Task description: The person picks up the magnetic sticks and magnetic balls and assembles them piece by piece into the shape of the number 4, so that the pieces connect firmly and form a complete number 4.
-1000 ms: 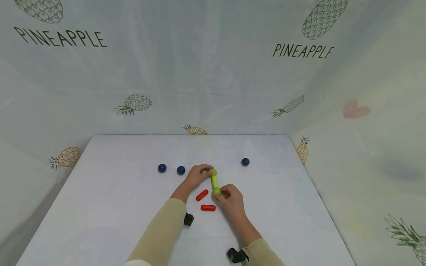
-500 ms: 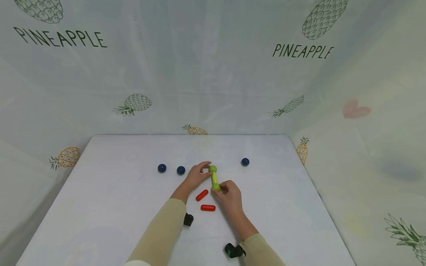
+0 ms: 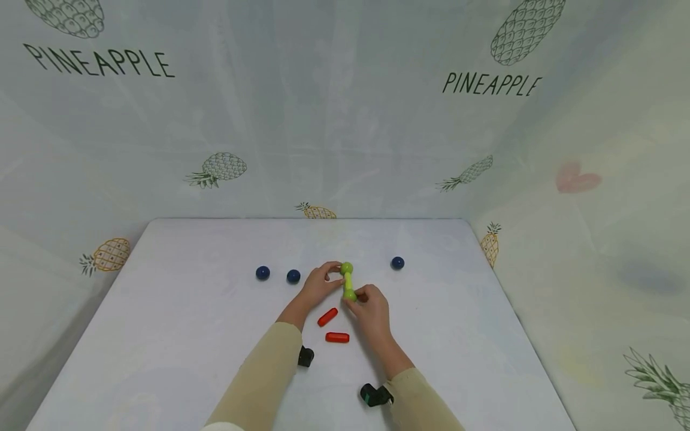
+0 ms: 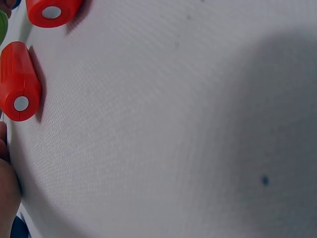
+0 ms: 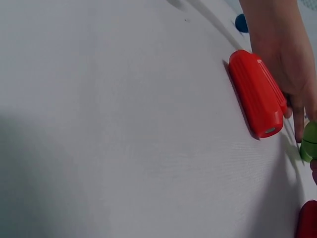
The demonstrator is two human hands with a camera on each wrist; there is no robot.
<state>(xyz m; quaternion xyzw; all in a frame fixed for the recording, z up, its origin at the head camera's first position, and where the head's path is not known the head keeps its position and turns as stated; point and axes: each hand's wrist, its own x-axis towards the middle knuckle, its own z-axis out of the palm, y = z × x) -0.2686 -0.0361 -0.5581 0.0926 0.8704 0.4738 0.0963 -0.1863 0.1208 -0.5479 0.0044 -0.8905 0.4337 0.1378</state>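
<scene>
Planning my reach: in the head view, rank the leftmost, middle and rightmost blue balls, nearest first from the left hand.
1. Middle blue ball, left of the left hand.
2. Leftmost blue ball, farther left.
3. Rightmost blue ball, right side.

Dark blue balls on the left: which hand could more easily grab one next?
Probably the left hand: it lies beside the nearer glossy, dark blue ball, while the right hand is farther away, pinching the bright green dumbbell-shaped piece.

Lime-green rod (image 3: pixel 348 282) with balled ends, roughly fore-and-aft
</scene>
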